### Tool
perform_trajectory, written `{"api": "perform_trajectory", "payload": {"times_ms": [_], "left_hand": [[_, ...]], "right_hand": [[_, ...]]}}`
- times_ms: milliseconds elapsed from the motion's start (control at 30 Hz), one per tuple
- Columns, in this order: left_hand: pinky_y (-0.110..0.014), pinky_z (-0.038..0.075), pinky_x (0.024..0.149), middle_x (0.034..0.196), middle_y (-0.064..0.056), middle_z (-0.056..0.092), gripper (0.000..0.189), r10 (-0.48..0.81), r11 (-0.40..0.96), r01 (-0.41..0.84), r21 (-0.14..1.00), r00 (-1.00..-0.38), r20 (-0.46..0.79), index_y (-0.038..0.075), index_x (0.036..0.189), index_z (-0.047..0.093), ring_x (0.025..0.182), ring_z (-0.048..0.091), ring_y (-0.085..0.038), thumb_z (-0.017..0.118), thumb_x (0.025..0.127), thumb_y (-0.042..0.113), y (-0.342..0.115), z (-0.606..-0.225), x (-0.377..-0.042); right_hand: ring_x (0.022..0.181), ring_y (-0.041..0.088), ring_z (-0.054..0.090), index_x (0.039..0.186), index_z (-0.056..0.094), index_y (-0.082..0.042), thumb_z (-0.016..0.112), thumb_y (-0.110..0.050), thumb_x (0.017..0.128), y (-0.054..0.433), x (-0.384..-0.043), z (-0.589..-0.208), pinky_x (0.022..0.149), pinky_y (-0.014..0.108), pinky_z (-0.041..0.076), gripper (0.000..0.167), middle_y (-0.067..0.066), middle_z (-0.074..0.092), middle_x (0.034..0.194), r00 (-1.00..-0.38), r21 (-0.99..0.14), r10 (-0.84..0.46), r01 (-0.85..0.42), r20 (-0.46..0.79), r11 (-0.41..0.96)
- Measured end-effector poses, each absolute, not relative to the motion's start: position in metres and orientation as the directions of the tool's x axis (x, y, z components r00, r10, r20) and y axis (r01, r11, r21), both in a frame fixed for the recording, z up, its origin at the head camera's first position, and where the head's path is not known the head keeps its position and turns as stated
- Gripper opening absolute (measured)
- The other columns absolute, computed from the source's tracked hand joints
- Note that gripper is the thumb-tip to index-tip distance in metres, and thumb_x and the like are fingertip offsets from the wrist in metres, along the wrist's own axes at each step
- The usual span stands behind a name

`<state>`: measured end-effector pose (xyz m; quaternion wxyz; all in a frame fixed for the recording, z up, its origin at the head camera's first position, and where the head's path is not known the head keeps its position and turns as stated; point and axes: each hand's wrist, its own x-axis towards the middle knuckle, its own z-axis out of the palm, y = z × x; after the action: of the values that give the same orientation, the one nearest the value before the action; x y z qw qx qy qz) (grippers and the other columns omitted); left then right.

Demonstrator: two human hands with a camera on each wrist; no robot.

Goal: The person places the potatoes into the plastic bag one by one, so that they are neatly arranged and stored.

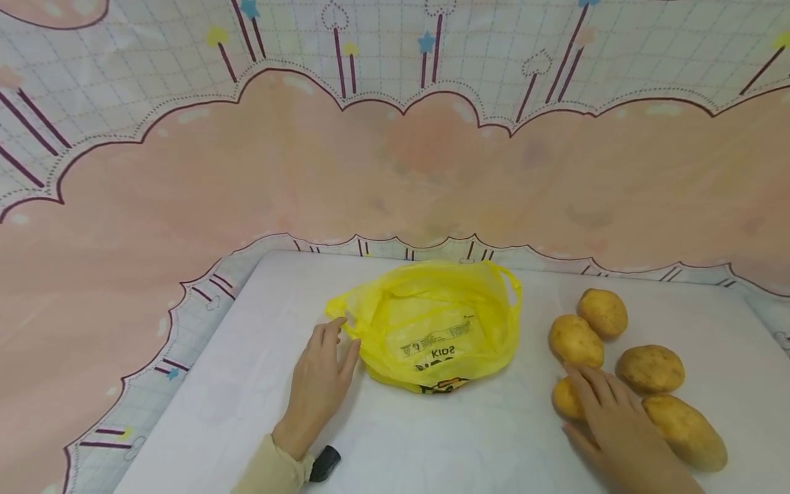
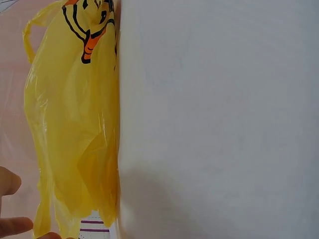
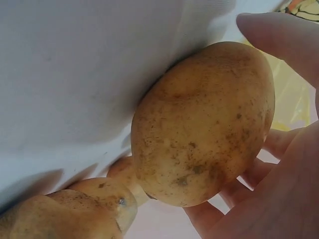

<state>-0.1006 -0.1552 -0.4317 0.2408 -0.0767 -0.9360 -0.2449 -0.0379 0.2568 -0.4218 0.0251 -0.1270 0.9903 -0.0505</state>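
Note:
A yellow plastic bag (image 1: 441, 336) with printed lettering lies on the white table, its mouth spread wide. My left hand (image 1: 321, 381) is at the bag's left handle, fingers extended; in the left wrist view a fingertip (image 2: 17, 226) reaches the bag's edge. Whether it presses the plastic cannot be seen. My right hand (image 1: 623, 425) lies over a potato (image 1: 566, 399), partly covering it. In the right wrist view, the fingers spread behind this potato (image 3: 204, 124) and the thumb stands along its near side. Other potatoes (image 1: 603, 313) lie around this hand.
The white table (image 1: 444, 439) meets a patterned cloth backdrop (image 1: 395, 171) behind the bag. A small black object (image 1: 325, 463) shows beside the left sleeve. Farther right lie a round potato (image 1: 651, 368) and a long potato (image 1: 685, 431).

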Motion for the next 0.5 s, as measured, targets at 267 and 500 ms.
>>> {"api": "perform_trajectory", "payload": {"times_ms": [267, 500], "left_hand": [[-0.04, 0.056, 0.07, 0.107, -0.015, 0.065, 0.044, 0.015, 0.845, 0.225, 0.486, -0.917, 0.399, 0.002, 0.129, 0.053, 0.089, 0.067, -0.025, 0.068, 0.095, 0.025, -0.1535, -0.4318, -0.102], [-0.041, 0.057, 0.072, 0.107, -0.011, 0.066, 0.038, -0.005, 0.821, 0.178, 0.542, -0.948, 0.319, 0.005, 0.126, 0.058, 0.088, 0.068, -0.023, 0.067, 0.095, 0.025, -0.1528, -0.4294, -0.1031]], "right_hand": [[0.129, 0.044, 0.042, 0.146, 0.038, -0.002, 0.076, -0.035, 0.085, 0.2625, -0.0378, -0.4238, 0.105, 0.068, 0.035, 0.079, 0.021, 0.046, 0.142, -0.962, -0.061, -0.271, -0.269, -0.031, 0.961], [0.125, 0.041, 0.045, 0.141, 0.044, -0.001, 0.079, -0.031, 0.083, 0.2654, -0.0402, -0.4224, 0.103, 0.065, 0.039, 0.074, 0.019, 0.049, 0.136, -0.942, -0.049, -0.332, -0.333, 0.042, 0.941]]}}
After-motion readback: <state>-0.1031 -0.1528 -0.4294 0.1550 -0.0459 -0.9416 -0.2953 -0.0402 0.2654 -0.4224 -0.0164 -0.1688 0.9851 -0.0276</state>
